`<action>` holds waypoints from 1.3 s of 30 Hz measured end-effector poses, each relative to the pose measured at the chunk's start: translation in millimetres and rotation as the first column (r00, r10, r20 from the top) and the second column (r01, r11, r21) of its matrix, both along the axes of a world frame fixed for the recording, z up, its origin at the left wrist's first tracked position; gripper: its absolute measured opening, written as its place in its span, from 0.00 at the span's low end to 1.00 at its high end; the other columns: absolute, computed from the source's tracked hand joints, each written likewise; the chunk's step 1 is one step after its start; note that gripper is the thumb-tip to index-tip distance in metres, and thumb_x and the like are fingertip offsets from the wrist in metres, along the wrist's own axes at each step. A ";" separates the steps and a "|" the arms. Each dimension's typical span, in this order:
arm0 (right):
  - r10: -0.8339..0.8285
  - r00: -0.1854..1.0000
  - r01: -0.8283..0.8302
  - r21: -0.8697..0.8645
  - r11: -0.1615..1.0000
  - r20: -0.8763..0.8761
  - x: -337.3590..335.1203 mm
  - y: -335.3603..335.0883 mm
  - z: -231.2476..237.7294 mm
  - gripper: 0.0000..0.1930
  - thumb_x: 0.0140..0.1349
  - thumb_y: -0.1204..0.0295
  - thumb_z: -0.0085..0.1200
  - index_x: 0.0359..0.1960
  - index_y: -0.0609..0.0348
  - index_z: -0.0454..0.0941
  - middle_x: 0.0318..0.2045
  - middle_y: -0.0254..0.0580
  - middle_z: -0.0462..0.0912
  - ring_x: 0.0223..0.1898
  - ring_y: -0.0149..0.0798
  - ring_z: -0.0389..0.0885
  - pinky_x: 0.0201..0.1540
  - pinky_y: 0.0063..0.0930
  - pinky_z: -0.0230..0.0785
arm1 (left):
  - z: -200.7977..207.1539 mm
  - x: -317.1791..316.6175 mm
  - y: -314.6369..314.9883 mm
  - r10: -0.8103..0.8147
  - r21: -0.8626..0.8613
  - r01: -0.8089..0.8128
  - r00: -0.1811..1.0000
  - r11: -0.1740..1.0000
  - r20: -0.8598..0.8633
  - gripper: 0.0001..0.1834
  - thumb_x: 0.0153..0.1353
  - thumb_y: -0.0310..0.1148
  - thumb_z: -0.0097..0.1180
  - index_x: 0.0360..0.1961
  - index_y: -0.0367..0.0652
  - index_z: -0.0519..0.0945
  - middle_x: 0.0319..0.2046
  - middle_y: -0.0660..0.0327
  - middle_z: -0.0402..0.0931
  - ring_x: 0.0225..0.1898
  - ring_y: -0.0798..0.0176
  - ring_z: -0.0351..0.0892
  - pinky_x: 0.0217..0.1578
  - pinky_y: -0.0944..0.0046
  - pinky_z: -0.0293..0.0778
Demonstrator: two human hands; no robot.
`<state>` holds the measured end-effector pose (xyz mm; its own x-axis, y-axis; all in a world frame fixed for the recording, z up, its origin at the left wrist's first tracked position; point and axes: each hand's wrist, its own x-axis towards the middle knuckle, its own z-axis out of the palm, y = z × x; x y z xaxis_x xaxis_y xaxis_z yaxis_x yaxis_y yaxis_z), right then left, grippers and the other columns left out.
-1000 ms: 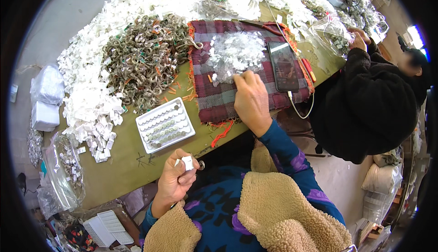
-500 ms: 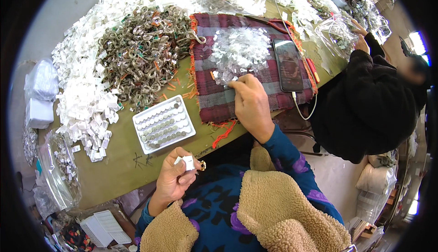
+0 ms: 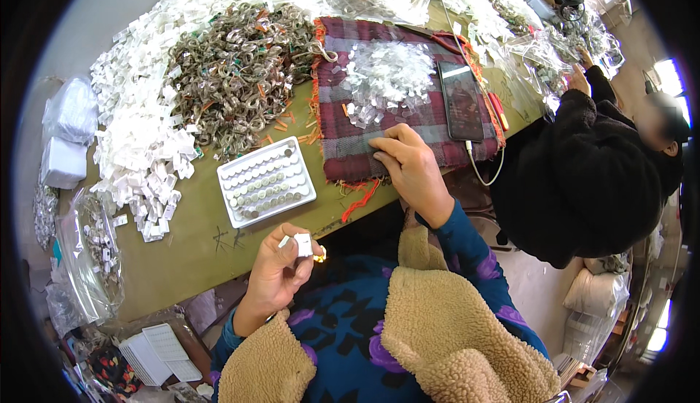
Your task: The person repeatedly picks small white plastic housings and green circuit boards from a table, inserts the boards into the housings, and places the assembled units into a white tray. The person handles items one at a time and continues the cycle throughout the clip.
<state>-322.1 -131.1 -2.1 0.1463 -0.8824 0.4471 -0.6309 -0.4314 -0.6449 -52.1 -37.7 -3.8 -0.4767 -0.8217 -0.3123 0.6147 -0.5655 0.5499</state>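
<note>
Head view: left hand (image 3: 281, 272) pinching a small white piece (image 3: 302, 244) near the table edge, below the white tray (image 3: 266, 181). Right hand (image 3: 412, 166) curled, fingertips pressing on plaid cloth (image 3: 408, 122), near clear plastic bits (image 3: 386, 78).

Both arms in dark blue sleeves patterned with purple flowers and black shapes. Over them a tan fleecy vest, thick and nubbly, covering chest and shoulders. Left hand (image 3: 281, 272) and right hand (image 3: 412, 169) bare, no gloves, rings or watch showing.
</note>
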 end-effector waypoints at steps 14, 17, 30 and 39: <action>0.564 0.786 -0.578 -0.026 0.816 0.253 97.2 68.9 42.8 0.19 0.51 0.90 0.53 0.45 0.63 0.79 0.32 0.45 0.79 0.32 0.47 0.79 0.35 0.34 0.74 | 10.5 26.0 29.7 0.243 -0.085 -0.255 0.961 0.963 -0.132 0.15 0.69 0.30 0.55 0.54 0.35 0.77 0.42 0.49 0.81 0.35 0.64 0.83 0.31 0.70 0.83; 0.632 0.761 -0.617 -0.137 0.775 0.147 115.7 72.2 46.1 0.24 0.48 0.90 0.54 0.51 0.65 0.77 0.33 0.43 0.80 0.30 0.44 0.79 0.34 0.33 0.74 | 16.4 31.8 38.1 0.288 -0.149 -0.298 0.954 0.943 -0.084 0.13 0.67 0.30 0.57 0.50 0.35 0.78 0.37 0.50 0.82 0.31 0.63 0.82 0.28 0.68 0.81; 0.649 0.760 -0.649 0.011 0.761 -0.037 124.1 70.1 55.1 0.29 0.47 0.84 0.56 0.56 0.61 0.74 0.29 0.42 0.79 0.30 0.44 0.79 0.34 0.35 0.74 | 19.8 33.7 40.4 0.305 -0.148 -0.280 0.932 0.949 0.195 0.09 0.65 0.28 0.60 0.42 0.33 0.81 0.31 0.55 0.82 0.27 0.65 0.82 0.22 0.71 0.77; 0.374 0.899 -0.429 0.294 0.854 0.225 124.9 84.5 41.8 0.04 0.59 0.86 0.54 0.32 0.63 0.77 0.23 0.43 0.76 0.23 0.36 0.77 0.28 0.27 0.70 | 18.5 29.1 41.8 0.396 -0.085 -0.387 0.904 0.918 0.159 0.11 0.64 0.28 0.62 0.43 0.33 0.80 0.30 0.55 0.82 0.26 0.67 0.82 0.20 0.72 0.74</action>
